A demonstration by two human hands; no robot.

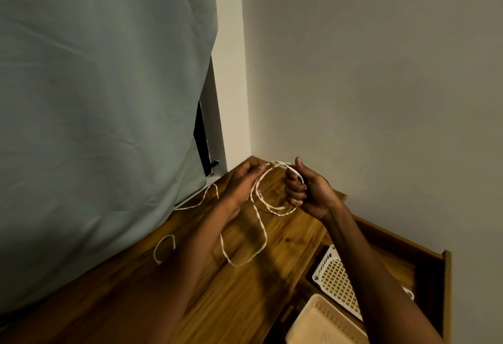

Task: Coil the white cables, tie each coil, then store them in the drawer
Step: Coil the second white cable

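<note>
A white braided cable (258,215) hangs in loose loops between my two hands above the wooden table top (239,297). My left hand (242,183) pinches one strand near the far corner. My right hand (304,191) grips a few loops in a closed fist, thumb pointing up. A long loop droops down to the table below my left wrist. The cable's tail (196,202) trails left toward the curtain, and a short white piece (163,248) lies curled on the table at the left. The open drawer (424,259) is at the lower right, partly hidden by my right forearm.
A grey-green curtain (103,115) covers the left side and drapes onto the table edge. Grey walls meet in the corner behind my hands. Inside the drawer are a white perforated basket (334,275) and a beige basket (324,322).
</note>
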